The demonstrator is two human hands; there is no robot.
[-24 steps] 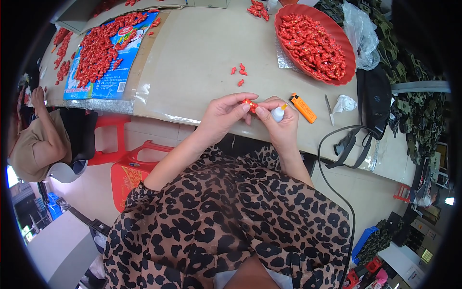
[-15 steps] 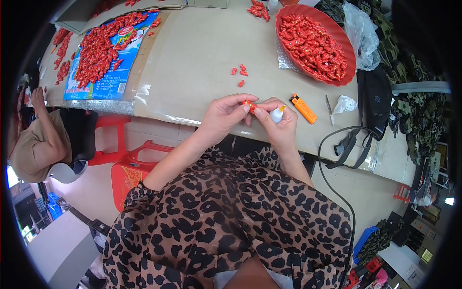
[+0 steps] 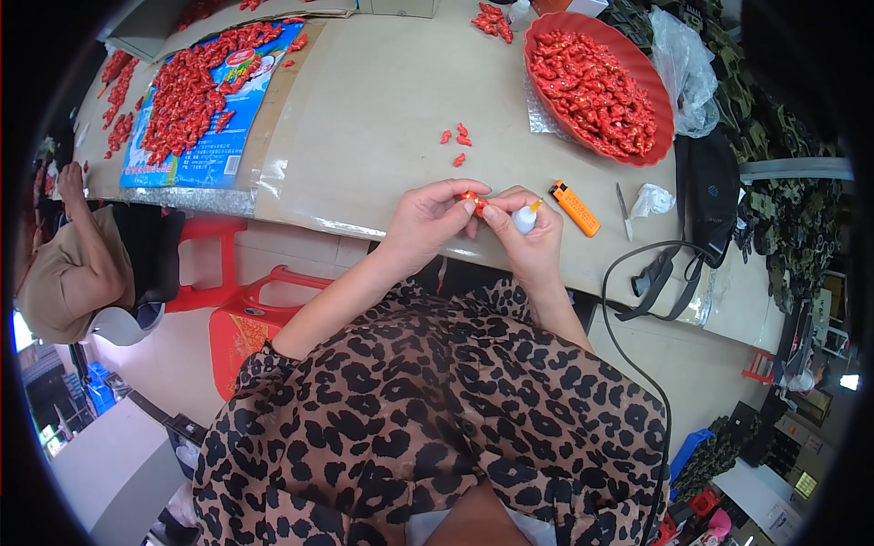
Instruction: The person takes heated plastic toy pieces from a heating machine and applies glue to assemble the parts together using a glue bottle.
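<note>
Over the table's near edge, my left hand (image 3: pixel 421 217) pinches a small glossy red piece (image 3: pixel 470 197) between thumb and fingers. My right hand (image 3: pixel 535 244) meets it there, its thumb and fingertip at the piece's right side. Also tucked in the right hand's fingers is a small white squeeze bottle (image 3: pixel 524 219) with a yellow nozzle pointing up and away. The fingers cover part of the red piece, so its full shape is hidden. Several similar loose red pieces (image 3: pixel 463 140) lie just beyond my hands. An orange lighter (image 3: pixel 575 209) rests to the right.
A red scalloped bowl (image 3: pixel 666 102) heaped with red pieces stands at the far right. Beside the lighter are a thin blade (image 3: pixel 625 211), crumpled tissue (image 3: pixel 653 200) and a black strap bag (image 3: pixel 708 196). More pieces cover a blue sheet (image 3: pixel 208 166) at left, near a seated person (image 3: pixel 86 264).
Both hands stay at the same spot with the red piece and the bottle. The view has shifted very slightly; nothing is taken up or let go.
</note>
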